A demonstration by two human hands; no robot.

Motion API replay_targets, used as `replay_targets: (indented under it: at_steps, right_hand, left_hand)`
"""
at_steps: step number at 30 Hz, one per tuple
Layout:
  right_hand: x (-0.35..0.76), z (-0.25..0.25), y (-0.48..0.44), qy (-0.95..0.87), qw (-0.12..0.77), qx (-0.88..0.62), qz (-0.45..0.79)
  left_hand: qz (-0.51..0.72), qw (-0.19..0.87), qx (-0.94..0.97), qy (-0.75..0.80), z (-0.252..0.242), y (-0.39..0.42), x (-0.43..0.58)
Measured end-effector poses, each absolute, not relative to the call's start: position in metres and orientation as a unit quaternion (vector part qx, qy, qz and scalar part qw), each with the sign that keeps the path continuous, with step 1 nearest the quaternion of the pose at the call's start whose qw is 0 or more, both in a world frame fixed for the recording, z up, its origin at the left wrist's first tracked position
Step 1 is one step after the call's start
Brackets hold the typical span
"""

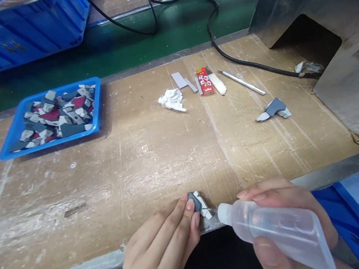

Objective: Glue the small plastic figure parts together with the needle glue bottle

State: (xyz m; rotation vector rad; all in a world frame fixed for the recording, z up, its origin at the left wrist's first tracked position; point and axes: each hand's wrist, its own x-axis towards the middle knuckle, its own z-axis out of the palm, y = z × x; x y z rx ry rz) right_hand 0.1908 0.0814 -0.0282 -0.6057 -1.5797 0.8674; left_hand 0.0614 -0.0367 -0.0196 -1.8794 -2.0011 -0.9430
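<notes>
Near the front edge of the bench my left hand (163, 241) pinches a small grey and white plastic part (202, 205) by its grey side. The white side faces right. In my right hand (290, 208) is a translucent squeeze bottle (276, 227), tilted with its white cap pointing left. A thin tip at the cap reaches the white side of the part; whether it touches cannot be made out. Another grey and white part (275, 108) lies apart on the bench at the right.
A blue tray (100, 105) of grey, white and dark red parts stands at the left. Crumpled tissue (171, 99), a red box (205, 81) and a metal pen-like tool (243, 82) lie toward the back. A black cable (256, 66) runs to a metal housing (355, 73) at right.
</notes>
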Motion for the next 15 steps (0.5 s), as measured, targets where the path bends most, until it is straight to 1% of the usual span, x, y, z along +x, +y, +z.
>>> replay_targets:
  at_steps: [3, 8, 11, 15]
  right_hand:
    - [0.189, -0.029, 0.089, -0.698, 0.588, -0.207, 0.352]
    - [0.185, -0.017, 0.106, -0.739, 0.558, -0.161, 0.342]
    - [0.188, -0.013, 0.110, -0.751, 0.533, -0.146, 0.362]
    - [0.193, -0.023, 0.107, -0.739, 0.521, -0.127, 0.408]
  left_hand:
    - [-0.356, 0.111, -0.623, -0.687, -0.019, -0.034, 0.062]
    - [-0.386, 0.092, -0.585, -0.707, -0.022, -0.031, 0.062]
    - [-0.400, 0.082, -0.572, -0.711, -0.021, -0.030, 0.063]
    - [-0.406, 0.070, -0.555, -0.722, -0.019, -0.029, 0.065]
